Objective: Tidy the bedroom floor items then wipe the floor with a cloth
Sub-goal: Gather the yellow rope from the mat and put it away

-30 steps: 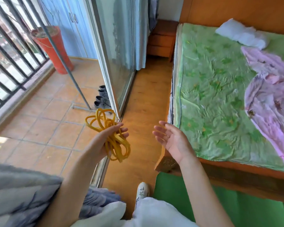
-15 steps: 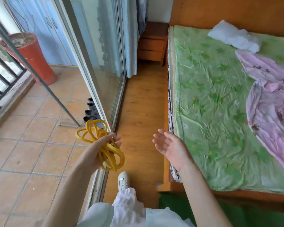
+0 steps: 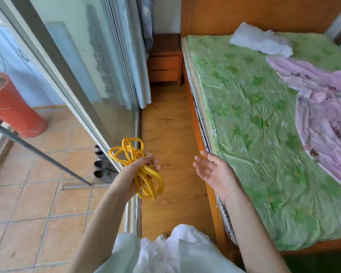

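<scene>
Fingers (image 3: 153, 164) curl round looped yellow cord (image 3: 144, 174).

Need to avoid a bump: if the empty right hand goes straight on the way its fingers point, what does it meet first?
Probably nothing near: the right hand points along bare wooden floor beside the bed; depth is unclear.

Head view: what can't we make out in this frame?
- Yellow cord: bunched loops in the left hand; its ends cannot be traced, and the fingers cover the middle.
- Shoes: behind the sliding door frame, partly hidden, so the count is unclear.
- Red pot: cut off by the left edge.
- Feet and the floor beneath: covered by white clothing.
- Right hand: open, holds nothing.
</scene>
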